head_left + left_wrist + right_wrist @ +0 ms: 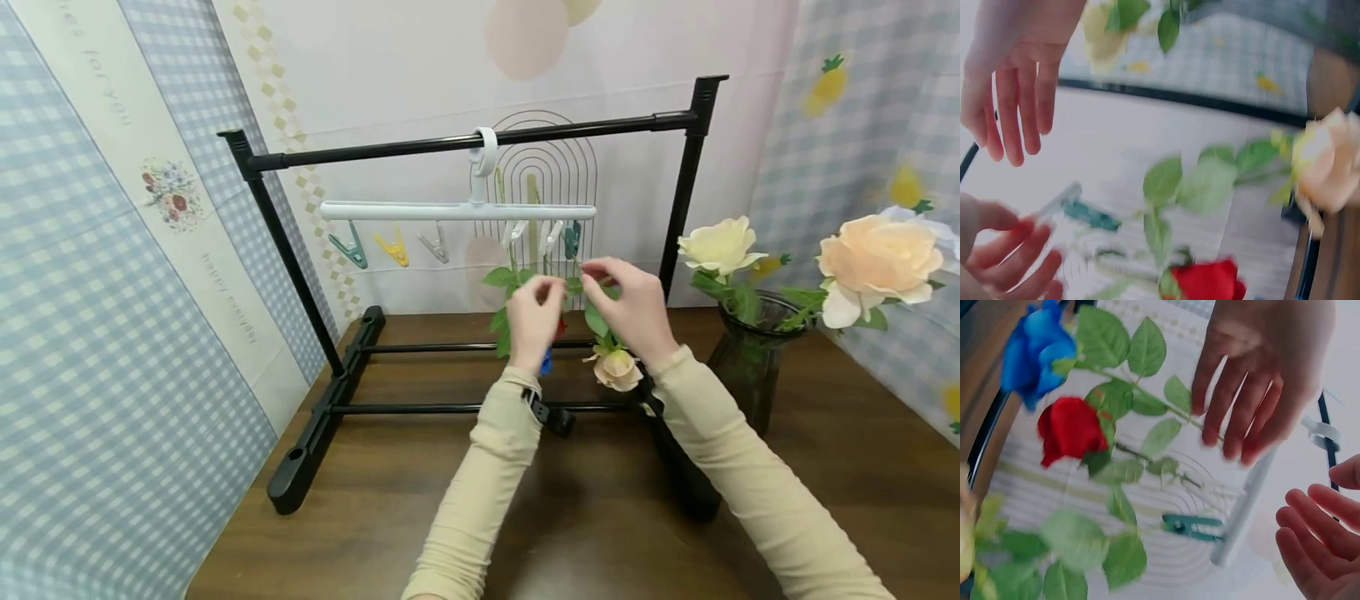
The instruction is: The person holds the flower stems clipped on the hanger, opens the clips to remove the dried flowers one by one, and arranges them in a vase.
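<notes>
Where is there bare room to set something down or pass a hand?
Bare table lies between the rack's left foot and the left sleeve. Passing room likely exists between the left post and hanger. It's crowded below the hanger's right half: roses, left hand, right hand.

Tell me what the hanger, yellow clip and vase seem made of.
Hanger: probably plastic, white and smooth with a faint sheen. Yellow clip: likely plastic, judging by its even, solid colour. Vase: apparently dark tinted glass, glossy and see-through, though plastic is possible.

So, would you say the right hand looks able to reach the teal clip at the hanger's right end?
Probably yes: the right hand is below and right of the teal clip, with nothing visible between them.
</notes>
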The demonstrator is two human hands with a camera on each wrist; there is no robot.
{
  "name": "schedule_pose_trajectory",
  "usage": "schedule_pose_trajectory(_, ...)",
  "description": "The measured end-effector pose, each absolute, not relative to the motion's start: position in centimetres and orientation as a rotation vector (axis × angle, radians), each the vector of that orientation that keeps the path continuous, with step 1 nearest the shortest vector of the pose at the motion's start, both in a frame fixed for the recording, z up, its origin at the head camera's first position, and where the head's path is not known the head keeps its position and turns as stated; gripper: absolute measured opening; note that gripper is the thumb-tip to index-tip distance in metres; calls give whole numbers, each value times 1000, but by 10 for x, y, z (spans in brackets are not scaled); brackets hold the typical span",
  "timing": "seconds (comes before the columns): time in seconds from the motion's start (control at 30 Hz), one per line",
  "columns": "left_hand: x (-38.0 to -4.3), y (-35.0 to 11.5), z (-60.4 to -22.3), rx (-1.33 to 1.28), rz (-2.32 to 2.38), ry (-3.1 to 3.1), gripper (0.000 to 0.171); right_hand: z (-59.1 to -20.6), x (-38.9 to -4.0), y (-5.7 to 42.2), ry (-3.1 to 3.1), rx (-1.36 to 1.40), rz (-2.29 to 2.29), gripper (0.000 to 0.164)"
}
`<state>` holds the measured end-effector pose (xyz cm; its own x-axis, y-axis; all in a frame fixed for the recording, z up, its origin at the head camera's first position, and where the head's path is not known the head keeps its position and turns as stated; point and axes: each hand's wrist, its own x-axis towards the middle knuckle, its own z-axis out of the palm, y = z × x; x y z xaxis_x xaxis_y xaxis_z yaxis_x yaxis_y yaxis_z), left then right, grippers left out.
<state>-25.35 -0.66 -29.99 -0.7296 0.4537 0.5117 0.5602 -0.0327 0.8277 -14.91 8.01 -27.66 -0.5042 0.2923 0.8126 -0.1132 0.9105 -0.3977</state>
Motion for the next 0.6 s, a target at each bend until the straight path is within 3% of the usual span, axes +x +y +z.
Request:
schedule_pose_trajectory(0.13, -277, -11, -295, -873, -1949, -1996, 25, -262, -174, 79, -2117, -177, 712, 27)
schedule_pose_trajectory(0.4, -309, -14, -292, -810, -1716, -2294, 68, -246, -218, 71, -2270, -328, 1094, 44)
schedule_pose_trajectory(0.6, -318, -10, -299, -815, -1577, -2443, 64, -238, -250, 64, -2236, -445, 1325, 59)
